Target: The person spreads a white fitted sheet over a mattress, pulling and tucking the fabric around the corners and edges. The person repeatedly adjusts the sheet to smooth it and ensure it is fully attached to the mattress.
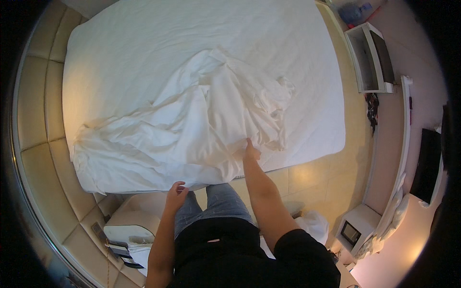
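A crumpled white sheet [187, 126] lies in loose folds over the near half of the bed. Under it, the mattress [144, 46] has a smooth white cover. My right hand [251, 150] touches the sheet near the bed's front edge, at the right part of the folds. Some of its fingers are hidden, so whether they pinch the cloth is unclear. My left hand [177, 194] is at the near edge of the bed, in front of my thigh. Its fingers are apart and slightly curled, with nothing in them.
A padded headboard [34, 104] runs along the left. Beside my left arm stands a pale nightstand [131, 216]. White cabinets [367, 57] [358, 228] line the right wall, near a dark screen [426, 165]. A white bag-like bundle [313, 225] sits on the tiled floor [306, 176].
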